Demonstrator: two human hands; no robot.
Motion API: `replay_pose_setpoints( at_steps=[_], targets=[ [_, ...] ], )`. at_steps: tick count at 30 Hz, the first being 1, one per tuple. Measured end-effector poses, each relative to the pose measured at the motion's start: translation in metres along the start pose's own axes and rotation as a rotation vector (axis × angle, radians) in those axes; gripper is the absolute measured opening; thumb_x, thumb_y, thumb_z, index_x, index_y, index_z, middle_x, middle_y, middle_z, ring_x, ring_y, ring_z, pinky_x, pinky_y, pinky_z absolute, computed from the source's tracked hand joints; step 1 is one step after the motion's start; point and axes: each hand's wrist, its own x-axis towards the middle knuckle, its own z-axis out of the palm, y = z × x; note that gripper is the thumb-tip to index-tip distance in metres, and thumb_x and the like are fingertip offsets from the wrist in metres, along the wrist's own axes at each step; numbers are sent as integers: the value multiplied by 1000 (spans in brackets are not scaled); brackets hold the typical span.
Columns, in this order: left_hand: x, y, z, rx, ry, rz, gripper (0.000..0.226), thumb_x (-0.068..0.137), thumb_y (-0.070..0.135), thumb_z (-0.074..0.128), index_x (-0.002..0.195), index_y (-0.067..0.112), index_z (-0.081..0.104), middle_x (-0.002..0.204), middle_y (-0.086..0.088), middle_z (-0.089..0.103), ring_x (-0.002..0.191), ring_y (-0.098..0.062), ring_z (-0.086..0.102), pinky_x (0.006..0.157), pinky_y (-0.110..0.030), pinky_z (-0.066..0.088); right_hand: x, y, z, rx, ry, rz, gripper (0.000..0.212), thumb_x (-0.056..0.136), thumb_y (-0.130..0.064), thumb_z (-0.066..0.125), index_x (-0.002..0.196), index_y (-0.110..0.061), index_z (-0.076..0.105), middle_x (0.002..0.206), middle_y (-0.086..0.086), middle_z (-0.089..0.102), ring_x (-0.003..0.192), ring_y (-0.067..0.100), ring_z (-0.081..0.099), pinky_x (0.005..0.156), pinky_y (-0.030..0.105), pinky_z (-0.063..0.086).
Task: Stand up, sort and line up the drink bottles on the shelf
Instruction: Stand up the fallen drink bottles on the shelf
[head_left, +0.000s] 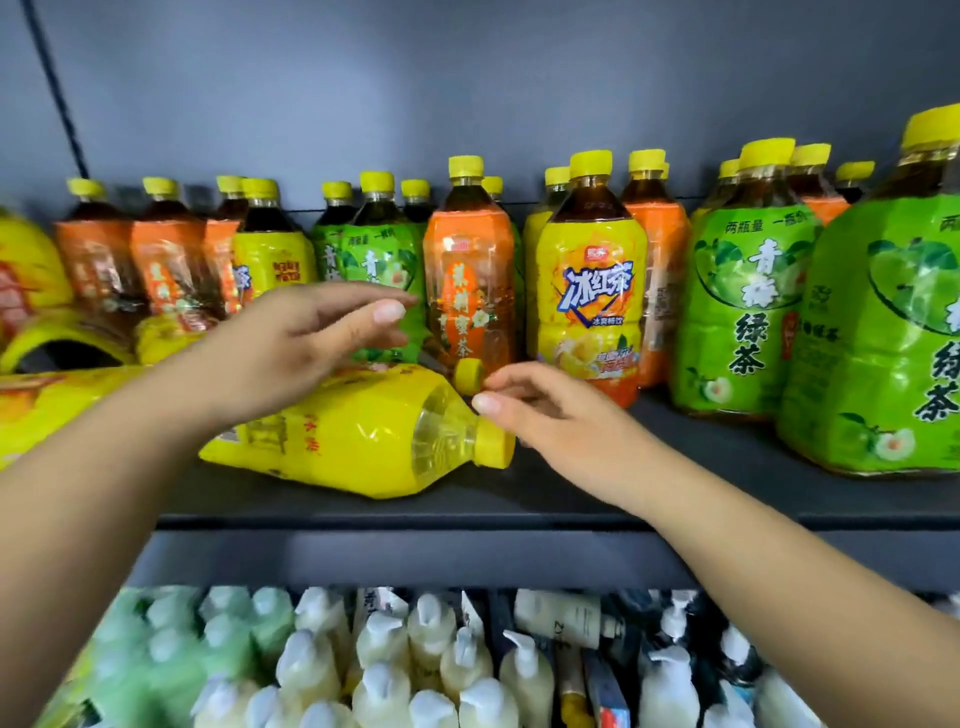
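Observation:
A yellow-labelled bottle (358, 436) lies on its side at the front of the dark shelf (571, 499), its yellow cap pointing right. Behind it lies another fallen bottle; only its yellow cap (469, 375) shows. My left hand (296, 343) hovers over the lying bottle's body with fingers stretched out, holding nothing. My right hand (540, 410) reaches in from the right, fingertips close to both caps, relaxed and not gripping. An orange-labelled bottle (470, 275) and a yellow iced-tea bottle (589, 280) stand upright just behind.
Green-tea bottles (743, 291) stand at the right, the nearest one (883, 338) close to the shelf's front edge. At the left, more yellow bottles (47, 405) lie tipped over before upright orange ones (98, 254). A lower shelf holds white pump bottles (415, 665).

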Motion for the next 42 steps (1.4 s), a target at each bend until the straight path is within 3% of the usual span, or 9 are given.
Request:
replay_pose_setpoints(
  at_steps=[4,8,11,16,24,28,33,39,42],
  targets=[
    [-34,-34,0,254,137,13,81,64,89,22,123,38,43,120,15,54,114,0,48,97,-17,35,-3,-1,12,-209,-126,3,69,73,-51,61,135,-28,41,126,-12,52,114,6,50,97,22,41],
    [-47,-60,2,686,46,23,106,55,94,23,137,29,34,134,-12,51,125,-34,44,104,-56,26,-6,-3,11,-261,8,-64,45,75,-42,66,116,-22,62,102,-12,63,94,6,57,84,20,46],
    [-49,-63,10,707,85,41,102,57,91,27,131,21,41,127,-15,56,118,-38,50,99,-51,26,-8,-3,9,-218,30,-100,25,73,-37,69,89,-18,69,83,2,70,73,15,61,83,37,50],
    [-41,-43,27,545,225,76,108,56,91,27,127,13,52,122,-15,59,114,-36,52,94,-42,27,-14,-12,-10,23,217,-162,17,56,-36,71,69,-29,62,56,-15,66,49,-3,56,56,13,49],
    [-10,5,60,-25,420,2,119,39,99,24,123,18,47,106,2,55,103,-24,53,87,-40,45,6,-56,-39,91,600,-547,59,71,-46,62,76,12,55,62,3,44,59,8,40,54,22,35],
    [8,11,75,-379,365,-55,109,30,99,36,112,27,45,103,8,60,103,-19,58,92,-44,47,22,-83,-41,85,694,-547,29,76,-37,64,64,-13,53,58,-9,39,54,-1,35,54,17,33],
    [22,15,87,-626,276,-99,103,47,90,40,126,23,42,100,21,57,103,-1,57,81,-9,46,44,-101,-51,102,488,-322,29,74,-37,72,66,-21,50,62,-4,50,58,7,48,62,21,41],
    [41,0,101,-741,139,-251,116,39,100,30,137,37,35,133,3,54,122,-21,50,107,-47,35,58,-89,-60,-87,288,-152,24,78,-37,68,64,-21,56,54,-16,62,53,-6,58,53,12,45],
    [46,2,100,-633,172,-196,67,78,76,23,124,34,44,112,16,58,114,-7,49,98,-13,36,59,-84,-61,-215,391,-170,29,79,-45,64,69,-20,52,69,-2,56,67,10,54,64,25,41]
  ],
)
